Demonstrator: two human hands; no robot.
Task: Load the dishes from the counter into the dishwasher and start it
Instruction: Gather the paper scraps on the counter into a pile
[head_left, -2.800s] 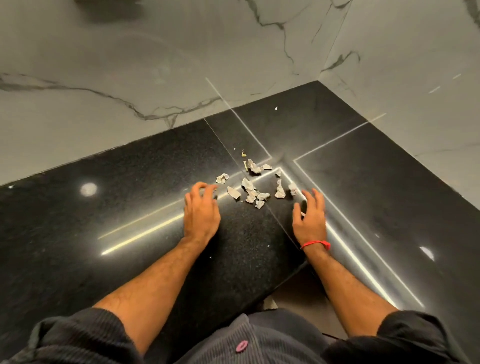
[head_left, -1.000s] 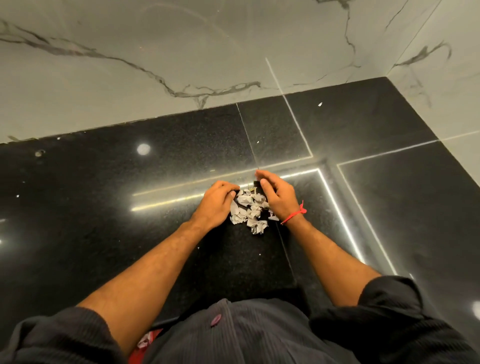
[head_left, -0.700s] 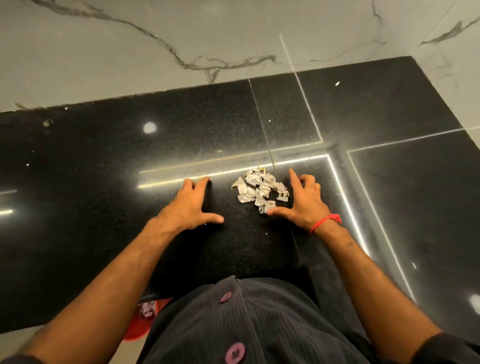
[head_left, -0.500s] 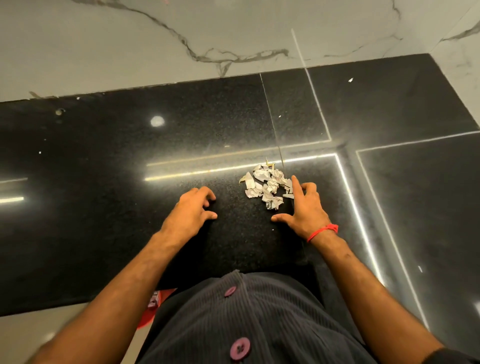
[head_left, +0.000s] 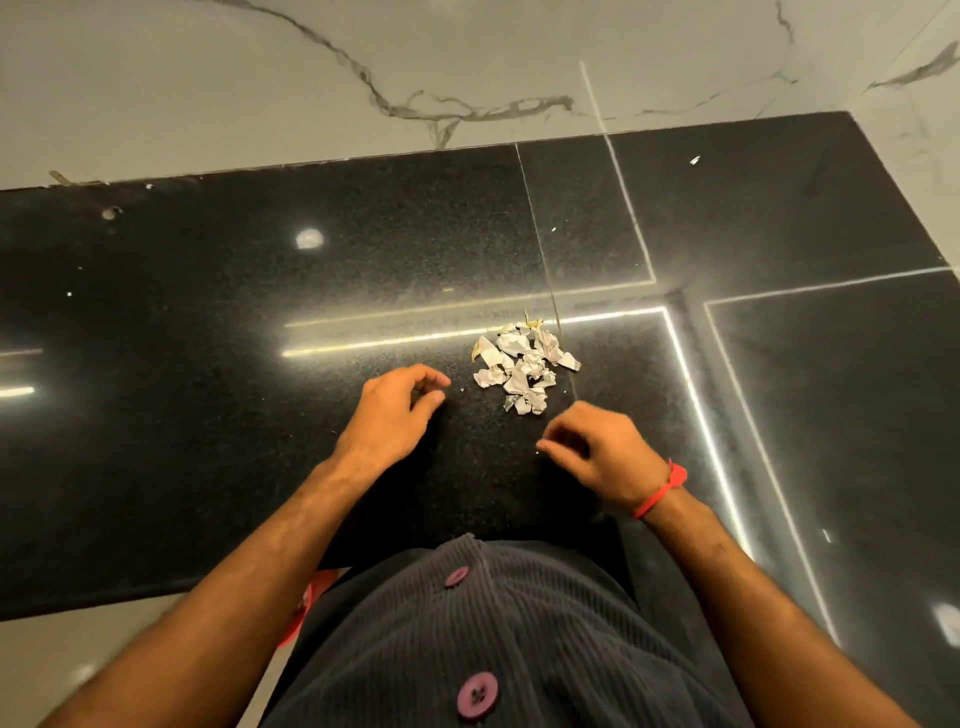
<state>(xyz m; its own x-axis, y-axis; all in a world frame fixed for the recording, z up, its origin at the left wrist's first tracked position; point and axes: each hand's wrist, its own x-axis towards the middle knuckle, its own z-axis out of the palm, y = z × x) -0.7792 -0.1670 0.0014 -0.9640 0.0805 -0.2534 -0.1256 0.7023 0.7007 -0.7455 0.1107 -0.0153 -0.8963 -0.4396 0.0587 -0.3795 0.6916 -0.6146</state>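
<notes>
No dishes and no dishwasher are in view. A small pile of crumpled paper scraps (head_left: 522, 366) lies on the black granite counter (head_left: 208, 415), just in front of me. My left hand (head_left: 395, 415) hovers to the left of the pile with its fingers loosely curled, holding nothing. Nearer to me and right of the pile is my right hand (head_left: 597, 452), with a red thread on its wrist. Its fingers are loosely curled too, slightly blurred, and apart from the scraps.
A white marble wall (head_left: 311, 78) stands behind the counter and turns a corner at the far right. Bright light strips reflect in the counter's surface. A red object (head_left: 306, 608) shows on the floor below the counter's front edge, beside my dark ribbed shirt.
Earlier both hands swept the scattered scraps into one pile. Since then both hands have drawn back from the pile towards me, the right hand lifting off its edge.
</notes>
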